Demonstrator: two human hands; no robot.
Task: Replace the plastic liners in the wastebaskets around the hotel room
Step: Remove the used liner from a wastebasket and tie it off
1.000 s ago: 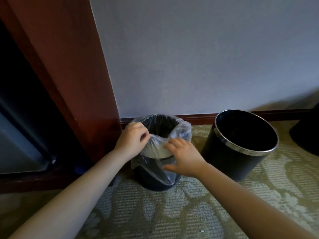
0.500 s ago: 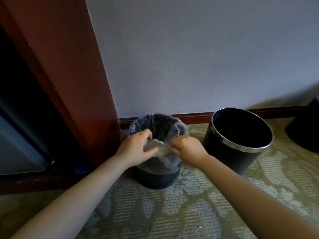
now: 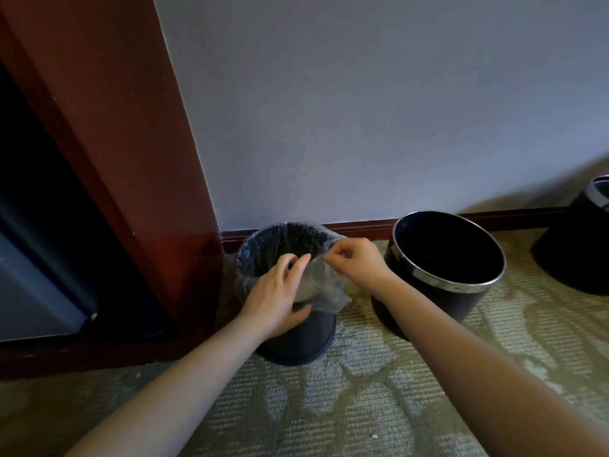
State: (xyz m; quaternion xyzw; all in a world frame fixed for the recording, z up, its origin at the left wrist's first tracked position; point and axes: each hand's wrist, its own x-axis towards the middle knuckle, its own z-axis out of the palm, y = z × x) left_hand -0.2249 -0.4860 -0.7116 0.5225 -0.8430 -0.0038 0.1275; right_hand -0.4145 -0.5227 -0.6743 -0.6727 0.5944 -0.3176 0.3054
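The clear plastic liner [image 3: 329, 288] sits in the small dark wastebasket [image 3: 306, 338]. Its top is folded out over the rim, and a loose flap hangs down the near right side. The basket stands upright on the patterned carpet [image 3: 346, 390], at the far edge of the floor. It is in the corner where the pale wall [image 3: 362, 110] meets a reddish-brown wooden panel [image 3: 115, 143].

The right hand [image 3: 356, 262] is at the right side of the rim. Its fingers are curled and its grip pinches a raised fold of the liner between fingertips and thumb. The left hand [image 3: 276, 291] lies over the near side of the rim. Its fingers reach nearly straight across the plastic towards the basket's mouth, and its thumb lies against the outer wall just below the overhang. That grip is slack and rests on the liner rather than clasping it. Both forearms are bare and come in from the near edge of the view.

Just beside the lined basket, to its right, stands a larger black wastebasket [image 3: 421, 308] with a bright metal band round its rim. It shows a bare dark inside. A third dark basket [image 3: 573, 255], also metal-rimmed, is cut off by the right edge of the view, well apart from the first.

A dark red baseboard [image 3: 362, 225] runs along the foot of the wall behind all three. Left of the wooden panel is a deep, dark recess whose contents I cannot tell.
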